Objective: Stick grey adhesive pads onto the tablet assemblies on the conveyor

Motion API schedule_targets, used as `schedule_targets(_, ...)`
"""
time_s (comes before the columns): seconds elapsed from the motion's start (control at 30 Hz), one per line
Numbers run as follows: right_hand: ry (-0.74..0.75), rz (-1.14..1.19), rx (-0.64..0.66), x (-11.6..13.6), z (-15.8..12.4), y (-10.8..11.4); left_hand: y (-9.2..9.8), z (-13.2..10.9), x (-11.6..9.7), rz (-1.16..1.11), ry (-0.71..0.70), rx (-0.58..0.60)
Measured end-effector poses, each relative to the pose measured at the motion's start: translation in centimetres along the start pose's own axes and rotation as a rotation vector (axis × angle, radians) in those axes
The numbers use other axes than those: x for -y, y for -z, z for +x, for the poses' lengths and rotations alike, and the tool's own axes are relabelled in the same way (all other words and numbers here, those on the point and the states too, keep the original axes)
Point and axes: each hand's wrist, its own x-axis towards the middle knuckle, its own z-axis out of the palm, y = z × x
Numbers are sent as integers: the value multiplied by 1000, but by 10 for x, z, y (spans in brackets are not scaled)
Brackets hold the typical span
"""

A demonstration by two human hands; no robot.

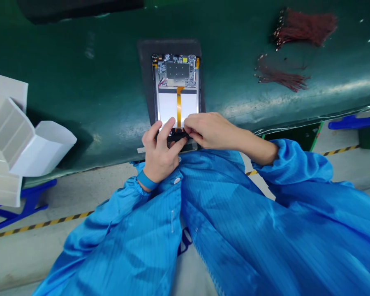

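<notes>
An opened tablet (168,105) lies on a dark mat (144,53), its circuit board (177,70) at the far end. An orange flat ribbon cable (179,107) runs down its middle to the near edge. My left hand (163,150) rests over the near left corner with its fingers spread. My right hand (208,130) is closed in a pinch at the near right corner, close to the left thumb. Whatever those fingertips hold, if anything, is too small and covered to make out.
Two bundles of thin dark red wires (311,28) lie at the right on the green table (111,82). Sheets of pale stickers (10,127) curl over the table's left edge. A black object (83,8) sits at the back left.
</notes>
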Motion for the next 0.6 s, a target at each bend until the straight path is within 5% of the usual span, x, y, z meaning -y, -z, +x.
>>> schedule_targets(0.23,-167,6,30,-50,4,75,-3,-2,-9,-14,-30,-23)
schedule_targets(0.33,-336,-173,-125,-77,5,98,12,-5,-5,3,-21,-2)
schedule_targets(0.47,-471,-244,-549,-92,-1,101,81,-25,37,211,163,-125)
schedule_targets(0.53,-415,-123,-626,-86,1,94,123,-46,69,358,360,-184)
schedule_targets(0.6,-332,-26,-613,-68,11,82,157,-70,100,404,548,-49)
